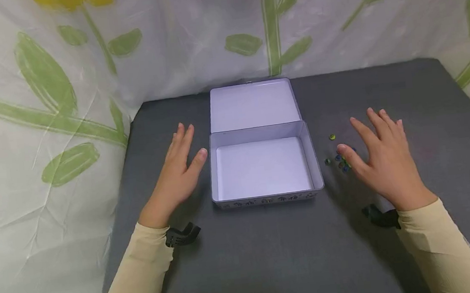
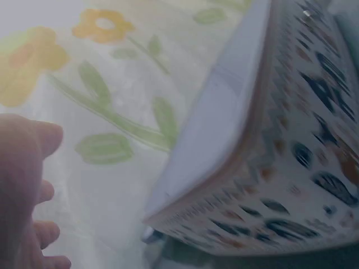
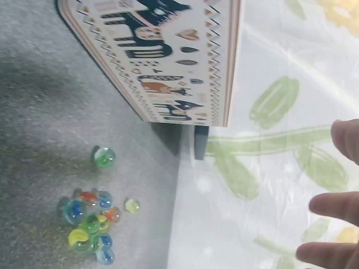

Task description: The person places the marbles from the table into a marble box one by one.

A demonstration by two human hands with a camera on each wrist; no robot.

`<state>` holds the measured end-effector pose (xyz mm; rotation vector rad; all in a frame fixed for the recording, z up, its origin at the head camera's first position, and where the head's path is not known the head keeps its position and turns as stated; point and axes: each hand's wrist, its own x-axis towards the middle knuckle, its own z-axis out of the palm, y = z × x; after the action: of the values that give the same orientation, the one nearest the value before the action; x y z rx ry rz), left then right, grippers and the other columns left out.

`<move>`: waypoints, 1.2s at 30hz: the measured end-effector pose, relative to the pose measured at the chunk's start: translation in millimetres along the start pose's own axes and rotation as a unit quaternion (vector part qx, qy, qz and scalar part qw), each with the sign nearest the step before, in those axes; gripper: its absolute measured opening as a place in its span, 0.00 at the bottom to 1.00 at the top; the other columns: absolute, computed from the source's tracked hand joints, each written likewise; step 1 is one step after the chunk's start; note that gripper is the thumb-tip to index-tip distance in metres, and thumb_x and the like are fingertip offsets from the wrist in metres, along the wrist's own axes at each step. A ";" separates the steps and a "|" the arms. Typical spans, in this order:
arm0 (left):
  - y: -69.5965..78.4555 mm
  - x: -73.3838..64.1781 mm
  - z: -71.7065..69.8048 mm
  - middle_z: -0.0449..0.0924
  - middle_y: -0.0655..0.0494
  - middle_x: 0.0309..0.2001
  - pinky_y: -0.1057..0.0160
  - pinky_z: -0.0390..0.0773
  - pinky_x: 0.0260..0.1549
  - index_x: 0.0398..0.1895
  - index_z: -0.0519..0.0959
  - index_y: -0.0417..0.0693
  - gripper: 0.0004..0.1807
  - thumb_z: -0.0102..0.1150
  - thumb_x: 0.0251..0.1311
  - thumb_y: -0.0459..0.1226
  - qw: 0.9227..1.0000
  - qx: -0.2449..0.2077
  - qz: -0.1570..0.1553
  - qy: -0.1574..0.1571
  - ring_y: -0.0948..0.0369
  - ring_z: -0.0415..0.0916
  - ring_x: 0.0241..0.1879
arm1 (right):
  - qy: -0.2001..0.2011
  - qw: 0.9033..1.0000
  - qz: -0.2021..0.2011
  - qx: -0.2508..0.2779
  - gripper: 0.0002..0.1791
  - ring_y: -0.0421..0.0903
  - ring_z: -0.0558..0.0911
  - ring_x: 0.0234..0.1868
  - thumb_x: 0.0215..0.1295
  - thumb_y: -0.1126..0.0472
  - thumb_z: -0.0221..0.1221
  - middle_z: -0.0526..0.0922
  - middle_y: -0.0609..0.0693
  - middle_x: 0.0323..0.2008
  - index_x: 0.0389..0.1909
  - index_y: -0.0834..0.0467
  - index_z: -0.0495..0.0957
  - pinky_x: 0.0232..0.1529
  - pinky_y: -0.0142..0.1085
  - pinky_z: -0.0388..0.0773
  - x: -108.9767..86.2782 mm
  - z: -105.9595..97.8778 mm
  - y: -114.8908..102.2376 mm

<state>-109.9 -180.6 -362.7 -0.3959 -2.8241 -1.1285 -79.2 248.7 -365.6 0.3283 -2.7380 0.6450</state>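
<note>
2 sleeves [image 1: 137, 274] stretched forward as the left hand [image 1: 174, 177], fingers straight, thumb wide, hovered left of a tin [image 1: 262, 168] and the right hand [image 1: 389, 164], spread wide, hovered near marbles [image 3: 90, 225] on the table [image 1: 271, 256] right of the tin.

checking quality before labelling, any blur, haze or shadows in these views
Head view: soft shadows beside the left hand and right hand on the dark grey tabletop; left wrist view: hazy, washed out, white rectangular box with printed sides blurred; right wrist view: clearer, the box's print distinct, coloured round glass marbles discernible.
</note>
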 end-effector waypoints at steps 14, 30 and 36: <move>2.1 -7.2 8.8 0.32 0.63 0.78 0.43 0.36 0.72 0.79 0.46 0.61 0.38 0.41 0.71 0.59 0.999 0.037 0.017 -0.020 0.57 0.27 0.77 | -0.058 0.998 0.012 0.018 0.37 0.60 0.44 0.77 0.70 0.45 0.56 0.50 0.64 0.75 0.74 0.57 0.59 0.72 0.58 0.29 -4.1 10.6 1.2; 1.3 -13.7 15.8 0.29 0.63 0.78 0.42 0.36 0.71 0.78 0.44 0.65 0.39 0.38 0.69 0.63 0.995 0.080 -0.010 -0.053 0.58 0.25 0.77 | -0.081 0.996 0.006 0.022 0.39 0.61 0.45 0.76 0.69 0.44 0.57 0.50 0.64 0.75 0.75 0.56 0.58 0.72 0.57 0.28 -3.3 20.0 6.1; -1.3 -15.4 16.9 0.29 0.63 0.78 0.43 0.35 0.72 0.78 0.44 0.66 0.39 0.38 0.69 0.63 0.996 0.075 -0.018 -0.052 0.57 0.26 0.77 | -0.085 0.996 0.015 0.020 0.40 0.61 0.44 0.77 0.68 0.44 0.58 0.50 0.64 0.75 0.75 0.56 0.57 0.72 0.57 0.27 -2.3 19.9 7.0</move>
<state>-95.0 -173.1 -378.4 -0.4030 -2.9924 -0.9199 -83.9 245.9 -386.0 0.3674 -2.9006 0.7104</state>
